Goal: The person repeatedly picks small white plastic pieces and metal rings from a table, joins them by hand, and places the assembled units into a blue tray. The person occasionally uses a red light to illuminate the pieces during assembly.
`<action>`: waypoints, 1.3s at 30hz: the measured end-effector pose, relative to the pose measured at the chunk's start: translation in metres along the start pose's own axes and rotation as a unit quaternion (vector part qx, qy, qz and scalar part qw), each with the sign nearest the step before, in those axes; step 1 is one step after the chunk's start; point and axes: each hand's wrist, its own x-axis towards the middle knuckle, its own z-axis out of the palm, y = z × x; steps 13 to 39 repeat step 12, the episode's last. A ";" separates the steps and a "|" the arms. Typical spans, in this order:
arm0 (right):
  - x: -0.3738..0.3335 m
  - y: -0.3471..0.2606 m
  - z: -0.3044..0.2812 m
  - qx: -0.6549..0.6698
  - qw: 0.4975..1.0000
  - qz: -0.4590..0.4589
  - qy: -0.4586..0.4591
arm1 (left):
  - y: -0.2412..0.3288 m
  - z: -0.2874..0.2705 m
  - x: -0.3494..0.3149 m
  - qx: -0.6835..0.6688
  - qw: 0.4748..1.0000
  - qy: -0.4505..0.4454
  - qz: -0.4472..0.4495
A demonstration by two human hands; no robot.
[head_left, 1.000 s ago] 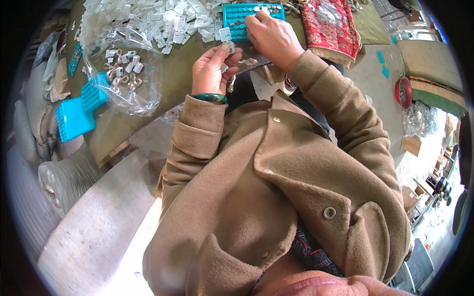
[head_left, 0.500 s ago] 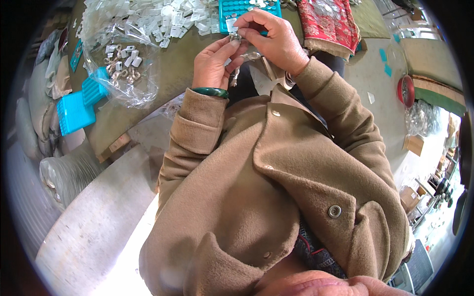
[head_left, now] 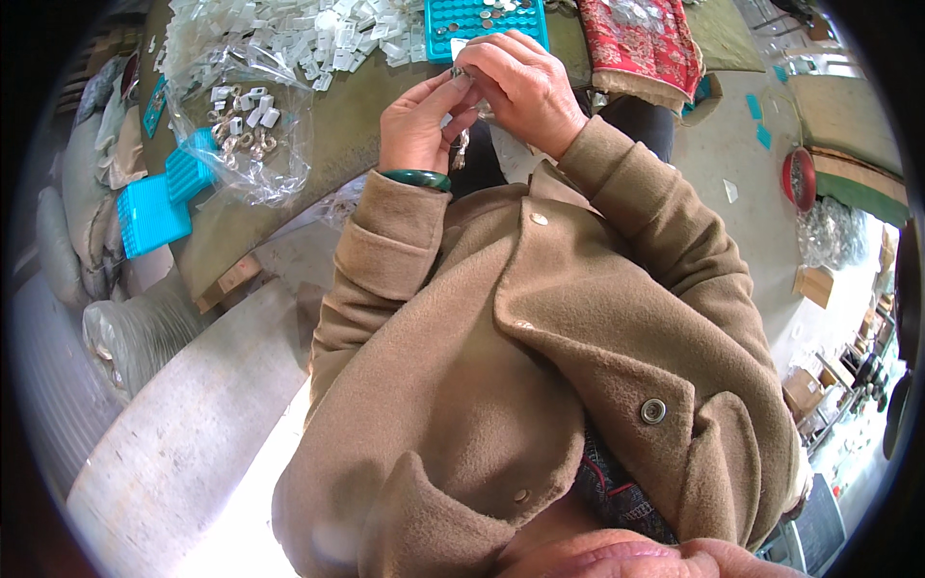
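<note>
My left hand (head_left: 422, 125), with a green bangle at its wrist, is closed in a pinch on a small shiny metallic piece (head_left: 459, 72). A pale, chain-like strand (head_left: 462, 146) dangles beneath these fingers. Against the left fingertips, my right hand (head_left: 530, 91) is curled with its fingers bent in. What it grips is hidden behind its own knuckles. A bit of a white tag (head_left: 458, 45) shows just beyond the fingertips. Right behind both hands lies a teal tray (head_left: 439, 48) with rows of round hollows and several small discs on it.
White plastic tags (head_left: 289, 34) are heaped at the far left of the table (head_left: 337, 140). A clear bag (head_left: 289, 183) holds tagged, coiled pieces; teal trays (head_left: 154, 217) lie beside it. Red patterned cloth (head_left: 641, 48) is at the far right. A red round container (head_left: 798, 179) stands farther right.
My right hand has moved slightly down and left, its fingers curling further over the left fingertips. Most of the white tag, visible before, is now covered.
</note>
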 end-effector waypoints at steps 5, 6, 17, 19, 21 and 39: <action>0.002 0.002 -0.003 0.002 1.000 -0.016 -0.026 | -0.011 0.009 -0.001 0.014 0.996 0.023 0.082; 0.002 0.001 -0.004 0.023 0.999 0.013 -0.027 | -0.012 0.009 -0.001 0.023 0.994 0.024 0.106; 0.005 -0.008 -0.013 0.209 0.936 0.275 -0.071 | -0.011 0.007 -0.001 0.082 0.984 0.016 0.159; 0.005 -0.008 -0.013 0.209 0.936 0.275 -0.071 | -0.011 0.007 -0.001 0.082 0.984 0.016 0.159; 0.005 -0.008 -0.013 0.209 0.936 0.275 -0.071 | -0.011 0.007 -0.001 0.082 0.984 0.016 0.159; 0.005 -0.008 -0.013 0.209 0.936 0.275 -0.071 | -0.011 0.007 -0.001 0.082 0.984 0.016 0.159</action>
